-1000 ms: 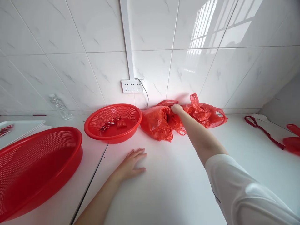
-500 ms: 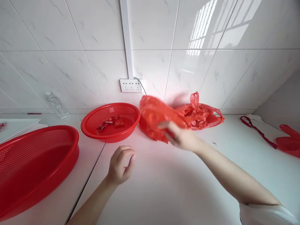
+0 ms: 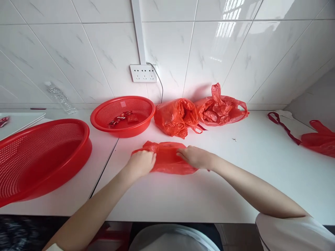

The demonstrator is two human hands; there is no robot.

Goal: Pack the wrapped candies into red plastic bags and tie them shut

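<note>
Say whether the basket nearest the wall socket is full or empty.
Neither: the basket holds a few small packets, with much of its bottom bare.

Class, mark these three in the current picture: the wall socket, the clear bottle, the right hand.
Wall socket (image 3: 143,73): head view, front plate.
Clear bottle (image 3: 60,98): head view, middle of its side.
Right hand (image 3: 195,157): head view, back of hand.

White table against a tiled wall, two red mesh baskets on its left part, crumpled red plastic bags beside them, clear bottle at back left.
</note>
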